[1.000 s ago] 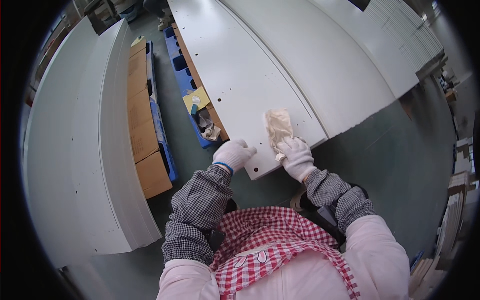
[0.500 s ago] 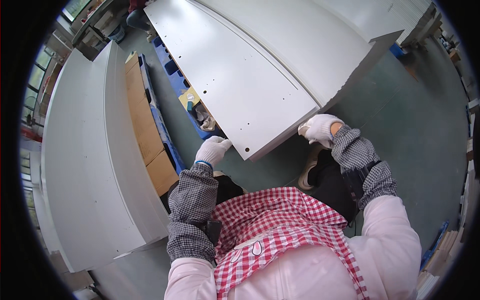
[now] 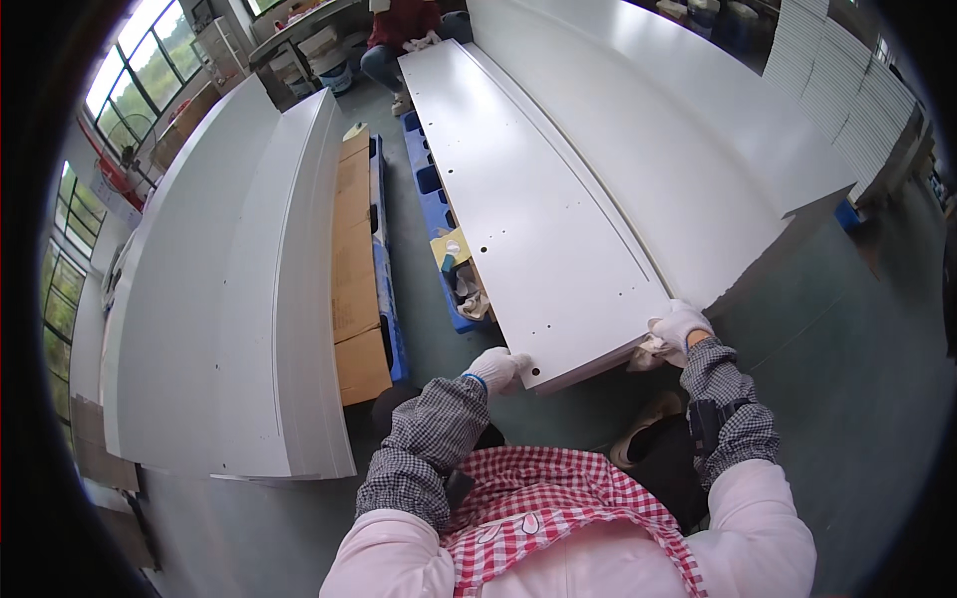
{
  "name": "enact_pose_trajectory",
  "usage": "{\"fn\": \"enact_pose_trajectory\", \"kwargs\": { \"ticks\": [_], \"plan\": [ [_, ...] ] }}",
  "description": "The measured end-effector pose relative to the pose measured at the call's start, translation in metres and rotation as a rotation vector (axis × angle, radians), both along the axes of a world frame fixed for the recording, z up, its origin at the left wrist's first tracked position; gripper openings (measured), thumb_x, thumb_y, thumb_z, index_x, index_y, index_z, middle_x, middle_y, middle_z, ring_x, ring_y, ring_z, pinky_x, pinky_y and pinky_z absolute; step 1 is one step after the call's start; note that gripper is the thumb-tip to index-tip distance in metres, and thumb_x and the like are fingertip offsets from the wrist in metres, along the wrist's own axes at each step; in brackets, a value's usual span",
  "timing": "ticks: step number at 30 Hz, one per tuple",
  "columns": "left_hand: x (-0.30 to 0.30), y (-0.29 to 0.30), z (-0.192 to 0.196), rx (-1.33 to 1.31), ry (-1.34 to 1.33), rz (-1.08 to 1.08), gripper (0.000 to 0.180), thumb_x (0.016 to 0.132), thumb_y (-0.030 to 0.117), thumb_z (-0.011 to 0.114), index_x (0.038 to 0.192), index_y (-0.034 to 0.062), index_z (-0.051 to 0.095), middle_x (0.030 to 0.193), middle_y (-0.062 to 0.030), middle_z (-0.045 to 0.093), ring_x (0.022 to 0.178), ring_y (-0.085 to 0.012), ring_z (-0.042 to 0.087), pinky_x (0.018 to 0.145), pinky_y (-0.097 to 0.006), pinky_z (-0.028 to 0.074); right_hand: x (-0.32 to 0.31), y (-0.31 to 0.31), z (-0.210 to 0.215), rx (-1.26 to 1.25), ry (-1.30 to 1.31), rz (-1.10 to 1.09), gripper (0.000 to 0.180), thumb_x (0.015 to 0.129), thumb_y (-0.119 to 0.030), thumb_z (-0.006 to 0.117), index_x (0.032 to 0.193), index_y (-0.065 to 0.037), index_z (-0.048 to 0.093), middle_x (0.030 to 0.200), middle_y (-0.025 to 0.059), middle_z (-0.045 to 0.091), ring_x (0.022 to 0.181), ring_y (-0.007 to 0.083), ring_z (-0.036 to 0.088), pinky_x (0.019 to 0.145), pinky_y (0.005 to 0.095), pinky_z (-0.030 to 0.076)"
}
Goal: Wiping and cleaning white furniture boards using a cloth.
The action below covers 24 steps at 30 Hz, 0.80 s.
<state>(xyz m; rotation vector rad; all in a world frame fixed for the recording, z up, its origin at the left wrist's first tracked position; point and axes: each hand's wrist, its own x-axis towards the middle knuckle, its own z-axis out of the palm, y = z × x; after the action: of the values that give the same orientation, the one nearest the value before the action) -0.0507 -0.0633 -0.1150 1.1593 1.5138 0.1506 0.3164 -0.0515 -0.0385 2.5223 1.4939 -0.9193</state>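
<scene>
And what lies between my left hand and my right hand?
Head view: the white panel's near end, plus the cream cloth at your right hand.

White panel [image 3: 543,214]: long, flat, glossy, dotted with dark holes; lies face-up, stretching away from both grips. Near end spans between hands: left hand [image 3: 498,369] at left corner, just beside round hole; right hand [image 3: 682,324] at right corner. Cloth [image 3: 647,353]: cream, crumpled, bunched in right grip, beside panel's end edge.

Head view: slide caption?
White-gloved left hand, and right hand with crumpled cream cloth, at near corners of a long white panel.
</scene>
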Motion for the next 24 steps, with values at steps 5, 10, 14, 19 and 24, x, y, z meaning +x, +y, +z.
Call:
{"fn": "enact_pose_trajectory", "kwargs": {
  "ticks": [5,10,14,19,24],
  "plan": [
    [-0.001,-0.013,-0.034,-0.057,-0.194,0.376,0.053,0.100,0.042,0.064,0.124,-0.0057,0.068,0.107,-0.0168,0.073,0.088,-0.0273,0.073,0.077,-0.042,0.058,-0.002,0.009,-0.016,0.004,-0.007,0.089,0.068,0.079,-0.042,0.075,0.130,0.002,0.067,0.132,0.0291,0.067,0.124,0.0405,0.066,0.104,0.0439,0.053],
    [0.000,-0.020,-0.021,-0.063,-0.158,0.544,0.059,0.102,0.049,0.061,0.133,-0.0017,0.060,0.115,-0.0150,0.069,0.096,-0.0286,0.071,0.071,-0.045,0.064,-0.003,0.003,-0.016,-0.076,0.096,0.116,0.065,0.079,-0.043,0.073,0.125,0.003,0.071,0.125,0.0297,0.070,0.115,0.0432,0.069,0.099,0.0443,0.055],
    [-0.016,-0.031,-0.003,0.000,-0.177,0.704,0.062,0.100,0.050,0.064,0.124,-0.0075,0.064,0.109,-0.0176,0.071,0.088,-0.0286,0.073,0.062,-0.043,0.064,0.013,0.012,-0.069,0.006,0.458,0.160,0.052,0.089,-0.039,0.069,0.116,0.006,0.072,0.107,0.0242,0.075,0.096,0.0334,0.073,0.082,0.0428,0.058],
    [-0.036,-0.037,0.018,0.055,-0.244,0.688,0.055,0.100,0.044,0.065,0.127,-0.0037,0.061,0.111,-0.0161,0.068,0.089,-0.0265,0.072,0.064,-0.042,0.064,-0.004,0.011,-0.085,0.033,1.024,-0.301,0.036,0.099,-0.033,0.066,0.102,0.002,0.072,0.093,0.0112,0.071,0.080,0.0195,0.069,0.070,0.0351,0.057],
    [-0.054,-0.037,0.065,0.061,-0.297,0.641,0.053,0.101,0.042,0.065,0.128,-0.0027,0.060,0.112,-0.0157,0.067,0.091,-0.0262,0.071,0.067,-0.041,0.065,0.003,0.015,-0.074,0.032,1.203,-0.326,0.036,0.103,-0.034,0.063,0.105,0.001,0.071,0.094,0.0091,0.072,0.081,0.0194,0.070,0.071,0.0338,0.057]
  ]
}}
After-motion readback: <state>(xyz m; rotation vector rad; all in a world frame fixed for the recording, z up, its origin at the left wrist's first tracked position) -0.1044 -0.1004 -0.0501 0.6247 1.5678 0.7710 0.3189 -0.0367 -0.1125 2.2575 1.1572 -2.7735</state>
